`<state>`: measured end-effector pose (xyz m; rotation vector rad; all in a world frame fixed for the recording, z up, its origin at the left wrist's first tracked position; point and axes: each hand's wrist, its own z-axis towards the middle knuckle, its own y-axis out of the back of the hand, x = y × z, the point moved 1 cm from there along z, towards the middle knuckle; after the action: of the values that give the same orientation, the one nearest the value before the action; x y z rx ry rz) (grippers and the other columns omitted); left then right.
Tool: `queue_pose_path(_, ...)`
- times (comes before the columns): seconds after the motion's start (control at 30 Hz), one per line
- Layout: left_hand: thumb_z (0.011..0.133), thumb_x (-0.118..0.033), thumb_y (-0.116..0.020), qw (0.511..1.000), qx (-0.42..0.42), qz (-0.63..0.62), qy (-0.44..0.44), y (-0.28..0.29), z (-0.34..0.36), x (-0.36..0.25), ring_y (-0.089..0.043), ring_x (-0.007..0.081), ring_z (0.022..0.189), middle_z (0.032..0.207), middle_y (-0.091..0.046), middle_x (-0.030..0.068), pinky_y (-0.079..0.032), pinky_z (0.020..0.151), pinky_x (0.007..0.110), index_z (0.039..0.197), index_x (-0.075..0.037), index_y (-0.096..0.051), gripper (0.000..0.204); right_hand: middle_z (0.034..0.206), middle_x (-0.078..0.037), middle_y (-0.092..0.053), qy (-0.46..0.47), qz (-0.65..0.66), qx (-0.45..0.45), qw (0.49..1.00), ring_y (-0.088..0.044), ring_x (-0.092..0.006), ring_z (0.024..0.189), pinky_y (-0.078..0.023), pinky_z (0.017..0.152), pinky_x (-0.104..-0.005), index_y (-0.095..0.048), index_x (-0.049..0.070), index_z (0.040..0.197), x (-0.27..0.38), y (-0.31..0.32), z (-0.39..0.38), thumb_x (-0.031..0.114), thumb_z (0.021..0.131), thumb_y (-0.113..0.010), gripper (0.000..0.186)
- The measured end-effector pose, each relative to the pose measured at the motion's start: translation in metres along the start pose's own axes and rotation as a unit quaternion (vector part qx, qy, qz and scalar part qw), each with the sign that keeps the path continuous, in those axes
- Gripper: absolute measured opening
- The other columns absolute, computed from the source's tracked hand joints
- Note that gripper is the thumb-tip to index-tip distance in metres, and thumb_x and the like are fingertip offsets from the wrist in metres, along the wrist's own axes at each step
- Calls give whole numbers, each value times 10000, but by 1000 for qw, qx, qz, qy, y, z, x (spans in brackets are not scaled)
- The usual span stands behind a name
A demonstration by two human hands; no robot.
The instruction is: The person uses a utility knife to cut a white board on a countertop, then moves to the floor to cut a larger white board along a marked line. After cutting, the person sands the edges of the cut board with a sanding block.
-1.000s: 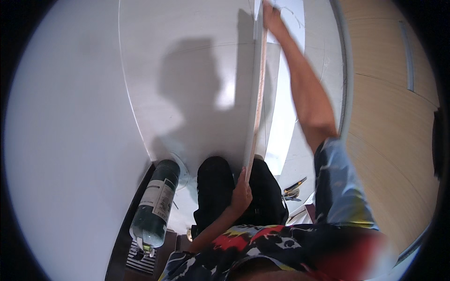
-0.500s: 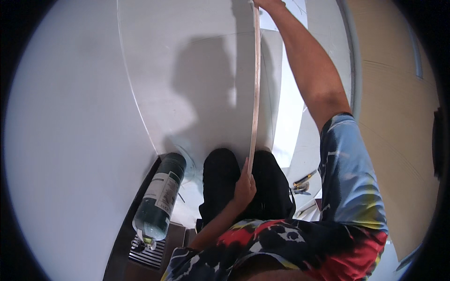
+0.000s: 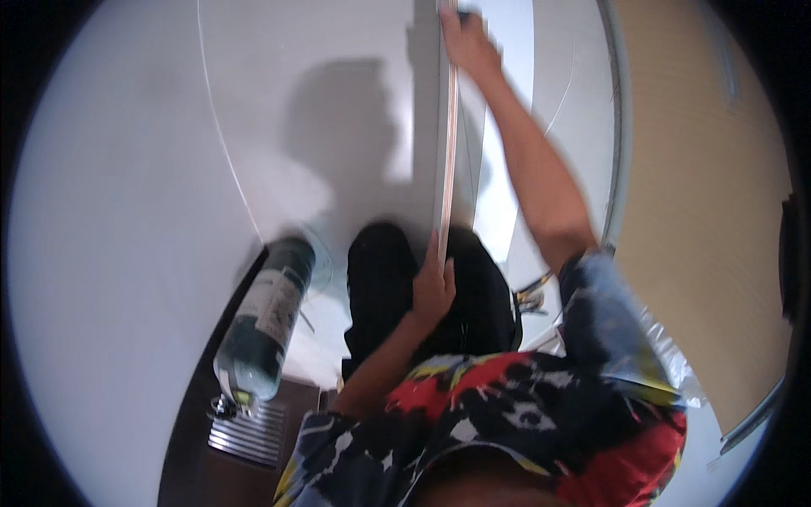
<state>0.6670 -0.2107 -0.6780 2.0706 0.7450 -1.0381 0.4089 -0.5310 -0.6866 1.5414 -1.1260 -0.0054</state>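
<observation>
A long, thin plywood board (image 3: 449, 144), seen edge-on, runs away from my knees toward the top of the view. My left hand (image 3: 433, 283) is closed around its near end, fingers on one side and thumb on the other, between my thighs. Farther up, my right hand (image 3: 471, 46) grips the board near the upper edge of the picture, arm stretched out. A small dark thing (image 3: 464, 17) shows at the right hand's fingers; whether it is held cannot be made out. The board's far end is cut off by the frame.
At left, a dark green cylinder (image 3: 262, 325) with a pale label lies on a dark brown unit with a slatted metal grille (image 3: 247, 433). Yellow-and-black handled tools (image 3: 532, 296) lie beside my right knee. A tan panel (image 3: 701, 211) stands at right.
My right hand has come nearer along the board, and its arm is more bent. The left hand still grips the near end. The whole view has shifted slightly.
</observation>
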Motion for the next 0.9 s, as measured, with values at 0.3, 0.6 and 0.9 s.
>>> queue_pose_path(0.3,1045,-571,-7,914,104,-375,109,1,15,49,-111,247,1535,1648,-188,148,-60,1245,346,1599,-23,-93,784,1193,-315,-635,-8,-49,29,998,-615,-455,1137,-389,990,-587,-321,-72,1472,-46,-35,-222,550,1004,-432,786)
queue_pose_path(0.6,1012,-697,-255,866,230,-431,103,76,37,26,-560,234,1120,1259,-604,121,-424,1045,399,1442,5,-432,841,1067,-254,-599,28,-101,110,988,-560,-420,1022,-390,865,-526,-318,-48,1477,-117,-60,-453,411,923,-652,794)
queue_pose_path(0.9,866,-66,-663,988,38,-138,60,56,56,33,-668,234,832,974,-688,153,-559,720,390,1171,69,-604,339,1180,-350,-626,-132,136,-89,978,-610,-479,1138,-468,998,-476,-422,-5,1426,-162,39,-475,469,951,-611,697)
